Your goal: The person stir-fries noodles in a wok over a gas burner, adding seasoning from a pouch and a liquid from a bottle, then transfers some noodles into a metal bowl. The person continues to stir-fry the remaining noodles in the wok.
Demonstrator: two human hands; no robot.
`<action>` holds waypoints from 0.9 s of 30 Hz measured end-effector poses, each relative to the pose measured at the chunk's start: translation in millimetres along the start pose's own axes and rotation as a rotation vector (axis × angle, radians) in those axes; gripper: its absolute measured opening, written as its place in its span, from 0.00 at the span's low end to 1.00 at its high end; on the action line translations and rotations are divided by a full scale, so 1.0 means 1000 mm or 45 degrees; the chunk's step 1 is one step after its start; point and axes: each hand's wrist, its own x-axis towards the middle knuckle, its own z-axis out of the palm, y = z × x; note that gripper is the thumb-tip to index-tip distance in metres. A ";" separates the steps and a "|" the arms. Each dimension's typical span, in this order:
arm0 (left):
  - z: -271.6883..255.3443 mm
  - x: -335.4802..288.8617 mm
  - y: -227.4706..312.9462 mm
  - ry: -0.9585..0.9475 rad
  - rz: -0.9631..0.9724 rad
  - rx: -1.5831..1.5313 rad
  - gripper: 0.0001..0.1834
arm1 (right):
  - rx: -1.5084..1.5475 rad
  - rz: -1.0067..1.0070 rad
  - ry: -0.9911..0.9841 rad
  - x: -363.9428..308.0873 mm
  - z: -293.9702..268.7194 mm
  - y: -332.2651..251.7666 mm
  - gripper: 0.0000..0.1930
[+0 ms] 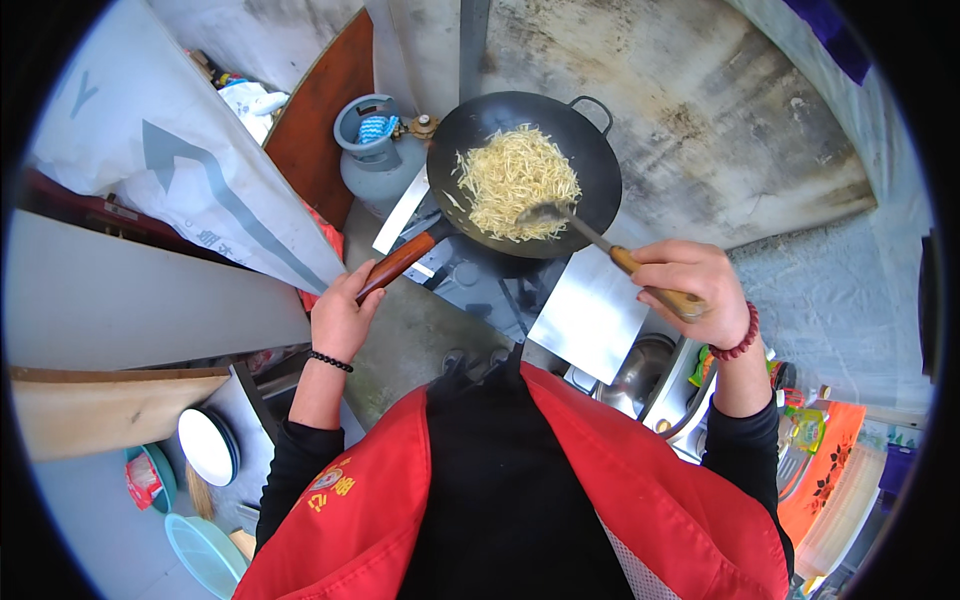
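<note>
A dark wok (455,135) sits over the stove, holding a heap of pale, thin shreds that look like bean sprouts (520,175). My left hand (342,318) is wrapped round the wok's reddish-brown wooden handle (397,266). In my right hand (695,285) is a metal cooking spatula (592,236), gripped by its wooden handle. Its blade rests against the near right side of the heap, partly among the shreds. A small loop handle (597,112) sticks out on the wok's far side.
A grey gas cylinder (385,165) stands left of the wok, close to it. A shiny metal sheet (590,315) lies right of the stove, with a metal bowl (645,370) below. Bottles and packets (805,425) crowd the right. White plates (207,447) and basins (205,555) are lower left.
</note>
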 end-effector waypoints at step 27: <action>-0.003 0.003 0.002 -0.012 0.015 0.028 0.25 | -0.239 0.075 0.278 -0.023 0.058 0.016 0.12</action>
